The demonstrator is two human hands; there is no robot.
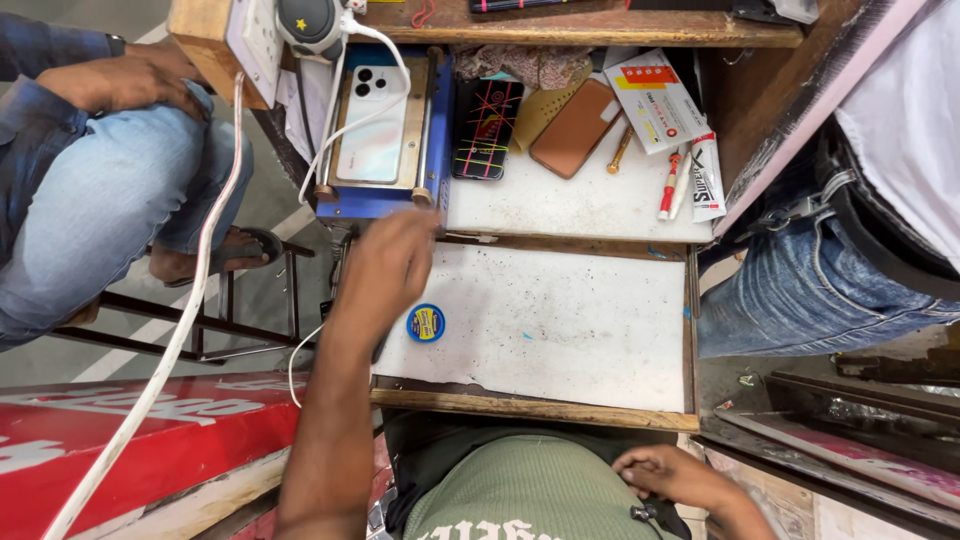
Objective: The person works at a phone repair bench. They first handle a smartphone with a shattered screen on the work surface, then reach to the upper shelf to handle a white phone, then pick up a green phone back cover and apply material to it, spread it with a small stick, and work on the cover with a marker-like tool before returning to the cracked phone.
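My left hand [385, 265] reaches forward to the front edge of a blue machine [385, 205], fingertips at its right front knob. A pale phone [375, 125] lies back-up on the machine's plate. I cannot tell whether the fingers pinch anything. My right hand [670, 472] rests low against my green shirt, fingers curled loosely, holding nothing visible. A small round blue and yellow tin [426, 323] sits on the white work board [580, 330] just right of my left wrist.
A dark phone with crossed coloured lines [487, 128], a brown phone case [575, 127], packets and red-white tubes [672, 185] lie on the upper white board. A white cable [190, 320] runs down left. A seated person in jeans [90, 200] is left; another person [850, 280] stands right.
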